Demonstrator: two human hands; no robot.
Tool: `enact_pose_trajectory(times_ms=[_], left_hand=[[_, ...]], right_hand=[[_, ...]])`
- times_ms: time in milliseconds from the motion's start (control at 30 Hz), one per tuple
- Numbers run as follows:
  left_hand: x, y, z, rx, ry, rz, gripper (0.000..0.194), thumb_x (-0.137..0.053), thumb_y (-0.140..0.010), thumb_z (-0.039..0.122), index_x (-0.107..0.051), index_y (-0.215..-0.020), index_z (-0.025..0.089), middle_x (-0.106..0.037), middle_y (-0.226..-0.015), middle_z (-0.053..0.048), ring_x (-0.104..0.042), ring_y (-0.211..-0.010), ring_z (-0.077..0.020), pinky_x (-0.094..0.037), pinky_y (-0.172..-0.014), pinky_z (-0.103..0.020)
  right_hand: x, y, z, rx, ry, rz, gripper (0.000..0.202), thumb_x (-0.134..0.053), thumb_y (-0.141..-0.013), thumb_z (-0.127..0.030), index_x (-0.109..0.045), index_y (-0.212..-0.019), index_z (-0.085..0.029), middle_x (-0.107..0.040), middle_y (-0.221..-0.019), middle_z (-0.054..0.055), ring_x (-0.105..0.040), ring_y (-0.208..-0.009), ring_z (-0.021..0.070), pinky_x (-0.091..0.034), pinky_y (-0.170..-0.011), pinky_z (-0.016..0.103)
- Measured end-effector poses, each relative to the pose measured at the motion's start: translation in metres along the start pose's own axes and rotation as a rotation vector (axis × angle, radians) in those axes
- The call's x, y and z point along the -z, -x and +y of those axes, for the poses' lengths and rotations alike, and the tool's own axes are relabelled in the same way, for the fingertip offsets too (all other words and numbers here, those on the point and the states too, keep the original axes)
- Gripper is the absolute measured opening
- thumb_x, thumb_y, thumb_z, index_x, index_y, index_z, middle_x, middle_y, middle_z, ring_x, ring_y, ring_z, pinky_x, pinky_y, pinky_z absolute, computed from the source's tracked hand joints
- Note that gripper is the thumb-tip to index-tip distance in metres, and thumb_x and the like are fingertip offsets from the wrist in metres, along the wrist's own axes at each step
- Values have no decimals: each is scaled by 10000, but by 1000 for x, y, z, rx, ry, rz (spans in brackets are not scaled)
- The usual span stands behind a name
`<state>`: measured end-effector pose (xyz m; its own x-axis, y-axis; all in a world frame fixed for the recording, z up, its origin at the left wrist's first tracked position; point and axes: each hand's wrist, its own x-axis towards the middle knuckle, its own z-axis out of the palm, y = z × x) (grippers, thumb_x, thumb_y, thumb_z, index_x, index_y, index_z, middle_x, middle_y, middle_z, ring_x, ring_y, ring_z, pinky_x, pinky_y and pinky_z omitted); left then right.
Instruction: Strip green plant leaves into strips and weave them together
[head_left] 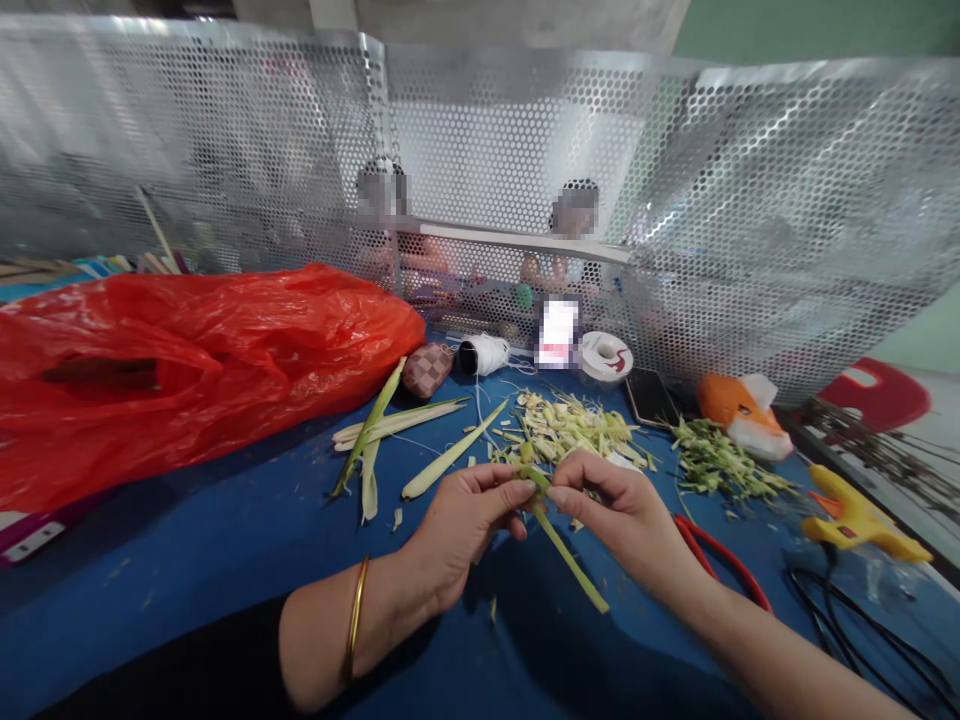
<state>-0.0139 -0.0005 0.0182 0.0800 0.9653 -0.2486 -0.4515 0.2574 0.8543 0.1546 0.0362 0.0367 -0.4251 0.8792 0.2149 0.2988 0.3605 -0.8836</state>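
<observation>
Between my two hands is a green leaf strip (pixel 568 563), its long tail slanting down to the right over the blue table. My left hand (pixel 469 525) pinches the folded upper part between thumb and fingers. On the other side, the thumb and forefinger of my right hand (pixel 611 505) pinch the same folded part. Just behind my hands lies a heap of pale green leaf scraps (pixel 577 425). Left of it are a single long leaf piece (pixel 454 450) and several more leaf strips (pixel 397 425). The fingertips partly hide the fold.
A red plastic bag (pixel 315 340) fills the left side. At the back are a white thread spool (pixel 484 354), a ribbon roll (pixel 604 356) and a phone (pixel 651 398). On the right lie green clippings (pixel 727 460), a yellow glue gun (pixel 862 520) and red-handled scissors (pixel 724 560). A perforated screen (pixel 495 130) stands behind.
</observation>
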Motion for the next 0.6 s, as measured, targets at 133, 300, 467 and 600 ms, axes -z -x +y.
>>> enact_pose_trajectory(times_ms=[133,300,467,600], left_hand=[[-2,3,2,-13,-105,-15,167,-764,-674,255,-708,-771,131,-687,-670,-26,-536,-471,-64,-377,-516,-202],[-4,4,5,-25,-185,-43,138,-730,-707,262,-732,-768,138,-696,-694,-37,-529,-486,-70,-405,-561,-221],[-4,4,6,-55,-232,-68,95,-697,-723,226,-748,-755,153,-686,-688,-29,-527,-507,-76,-415,-581,-230],[-3,4,4,-61,-303,-108,109,-710,-703,218,-756,-776,151,-685,-689,-27,-527,-519,-87,-413,-575,-235]], right_hand=[[0,-1,1,-45,-32,-1,158,-650,-769,-322,-597,-698,-191,-592,-675,-9,-533,-669,154,-411,-650,287],[1,-1,0,-114,-145,-33,156,-667,-744,-329,-604,-773,-189,-620,-735,2,-558,-716,160,-430,-670,290],[-2,0,0,-180,-269,-56,170,-675,-745,-316,-593,-821,-188,-630,-775,18,-569,-719,150,-448,-646,281],[-5,1,1,-149,-260,-52,156,-669,-753,-303,-603,-840,-191,-632,-802,20,-586,-762,157,-479,-680,283]])
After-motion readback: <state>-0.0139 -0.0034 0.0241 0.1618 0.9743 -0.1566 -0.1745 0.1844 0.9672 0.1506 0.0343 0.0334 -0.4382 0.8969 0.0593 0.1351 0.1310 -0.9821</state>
